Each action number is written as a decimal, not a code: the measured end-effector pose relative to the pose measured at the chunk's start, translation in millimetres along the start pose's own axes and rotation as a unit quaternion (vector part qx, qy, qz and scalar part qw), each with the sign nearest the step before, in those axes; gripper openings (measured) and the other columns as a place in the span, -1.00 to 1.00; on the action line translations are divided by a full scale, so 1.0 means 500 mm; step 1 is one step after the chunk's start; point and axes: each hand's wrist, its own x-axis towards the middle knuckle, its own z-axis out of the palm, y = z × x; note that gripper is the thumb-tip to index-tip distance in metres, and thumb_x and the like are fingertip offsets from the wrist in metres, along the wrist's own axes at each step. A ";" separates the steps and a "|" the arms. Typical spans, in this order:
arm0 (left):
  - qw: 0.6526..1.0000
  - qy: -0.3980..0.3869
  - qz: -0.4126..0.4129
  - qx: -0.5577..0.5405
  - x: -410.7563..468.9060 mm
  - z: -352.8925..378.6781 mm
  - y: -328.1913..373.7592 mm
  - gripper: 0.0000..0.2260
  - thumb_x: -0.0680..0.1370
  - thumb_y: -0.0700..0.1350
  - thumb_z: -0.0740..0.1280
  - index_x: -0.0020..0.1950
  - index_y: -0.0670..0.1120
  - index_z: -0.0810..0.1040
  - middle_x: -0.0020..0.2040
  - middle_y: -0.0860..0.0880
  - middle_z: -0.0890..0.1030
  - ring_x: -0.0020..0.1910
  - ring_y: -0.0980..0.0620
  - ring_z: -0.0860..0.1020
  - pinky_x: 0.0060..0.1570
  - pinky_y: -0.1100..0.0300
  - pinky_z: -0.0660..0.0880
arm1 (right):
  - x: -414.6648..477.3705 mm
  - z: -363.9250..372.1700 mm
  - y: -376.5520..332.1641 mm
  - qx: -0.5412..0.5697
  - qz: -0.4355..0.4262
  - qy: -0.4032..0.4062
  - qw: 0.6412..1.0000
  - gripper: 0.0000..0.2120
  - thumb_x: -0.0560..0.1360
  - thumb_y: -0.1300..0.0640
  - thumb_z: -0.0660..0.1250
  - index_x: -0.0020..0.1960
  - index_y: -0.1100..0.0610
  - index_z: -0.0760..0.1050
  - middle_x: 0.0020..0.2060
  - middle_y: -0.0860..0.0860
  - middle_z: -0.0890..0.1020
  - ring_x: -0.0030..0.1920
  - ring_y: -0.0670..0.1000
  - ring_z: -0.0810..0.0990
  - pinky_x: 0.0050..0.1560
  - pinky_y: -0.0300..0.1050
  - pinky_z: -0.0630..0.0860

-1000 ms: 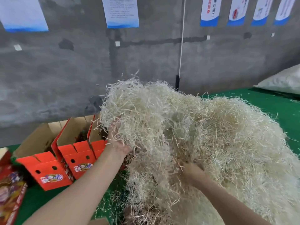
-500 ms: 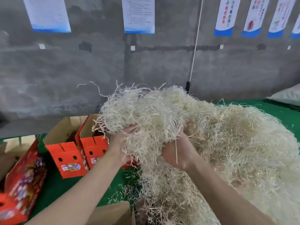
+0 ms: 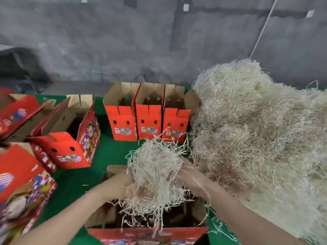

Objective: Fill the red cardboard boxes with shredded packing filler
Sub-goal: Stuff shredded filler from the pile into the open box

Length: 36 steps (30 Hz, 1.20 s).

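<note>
A clump of pale shredded filler (image 3: 156, 167) is held between both hands above an open red cardboard box (image 3: 146, 234) at the near edge. My left hand (image 3: 122, 184) grips the clump's left side, and my right hand (image 3: 191, 177) grips its right side. Strands hang down into the box, whose inside is dark. A large heap of the same filler (image 3: 256, 131) covers the right of the green table (image 3: 113, 149). Three open red boxes (image 3: 149, 121) stand in a row behind the clump.
Another open red box (image 3: 70, 138) lies tilted at the left, with more red boxes (image 3: 19, 183) at the far left edge. A grey concrete wall (image 3: 123, 41) rises behind the table. A white cord (image 3: 261, 30) runs down the wall.
Both hands pulled a clump off the big heap and carried it down and toward me over the near box. The view has dropped and swung left, showing more boxes.
</note>
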 end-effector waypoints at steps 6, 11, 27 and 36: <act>0.987 -0.037 -0.012 -0.153 -0.046 -0.082 -0.063 0.05 0.09 0.02 0.61 0.48 -0.05 0.16 0.39 0.01 0.27 0.21 0.14 0.25 0.22 0.24 0.21 | 0.000 0.004 0.044 -0.067 0.034 0.051 0.996 -0.56 0.56 0.24 0.19 0.40 0.32 0.20 0.39 0.19 0.30 0.25 0.03 0.44 0.14 -0.36 0.35; 0.947 -0.130 -0.036 -0.291 -0.054 -0.059 -0.046 -0.06 -0.12 0.29 0.56 0.22 0.15 0.38 0.22 0.14 0.38 0.17 0.13 0.38 0.26 0.15 0.22 | -0.026 0.065 0.035 0.071 0.037 0.002 0.997 -0.28 0.24 -0.24 0.46 0.21 0.02 0.20 0.19 0.01 0.43 0.02 -0.28 0.46 -0.11 -0.64 0.32; 0.973 -0.154 -0.014 -0.171 -0.029 -0.014 -0.035 -0.11 0.25 -0.11 0.54 0.47 0.01 0.15 0.35 0.03 0.33 0.25 0.05 0.36 0.35 0.11 0.19 | -0.039 0.030 0.071 -0.127 0.017 0.137 0.982 -0.72 0.45 0.50 0.20 -0.24 0.14 0.39 -0.31 0.05 0.52 -0.29 -0.06 0.51 -0.24 -0.31 0.45; 0.976 -0.104 -0.008 -0.192 -0.011 0.047 -0.014 -0.51 0.41 -0.33 0.36 0.25 0.07 0.43 0.15 0.07 0.57 0.20 0.00 0.50 0.13 0.16 0.43 | -0.019 0.081 0.051 0.198 -0.047 -0.038 0.978 -0.77 0.52 0.25 0.18 -0.22 0.17 0.56 -0.34 0.09 0.56 -0.33 0.03 0.55 -0.31 -0.21 0.52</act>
